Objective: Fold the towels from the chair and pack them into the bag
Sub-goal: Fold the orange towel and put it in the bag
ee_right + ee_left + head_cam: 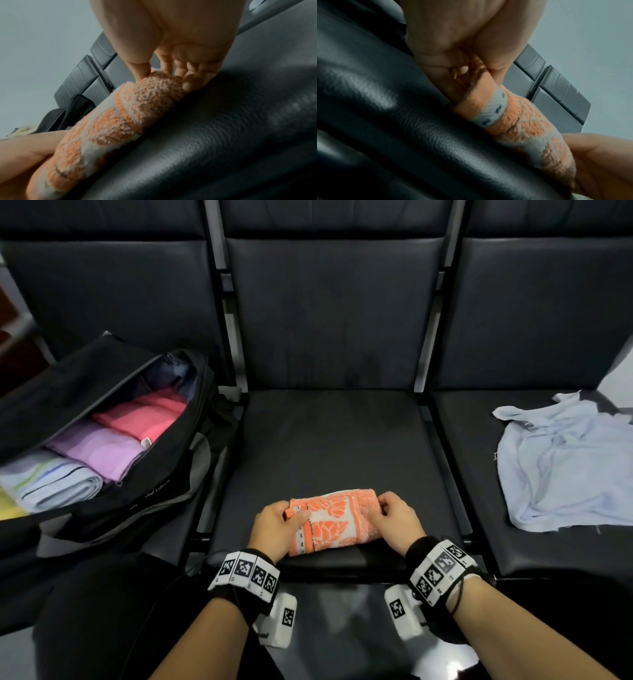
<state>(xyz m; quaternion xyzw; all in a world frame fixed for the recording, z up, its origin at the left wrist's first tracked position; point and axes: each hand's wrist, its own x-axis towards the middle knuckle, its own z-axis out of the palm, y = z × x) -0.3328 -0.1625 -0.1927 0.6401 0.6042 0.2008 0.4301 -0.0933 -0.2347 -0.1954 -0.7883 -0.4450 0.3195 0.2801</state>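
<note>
**Folded towel one lift from unravelling**

From nine o'clock: open duffel bag [113, 419], towels inside. I grip the folded orange towel [337, 520] at six o'clock, left hand [274, 523] and right hand [394, 518] curled round its ends. Uneven lifting could spring the folds.

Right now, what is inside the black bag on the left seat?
The black bag holds folded towels side by side: a striped pale one, a purple one, a pink one, and something dark behind. Anything beneath them is covered.

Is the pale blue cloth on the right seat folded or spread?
Spread, unfolded: the pale blue cloth lies loose and crumpled across the black seat.
</note>
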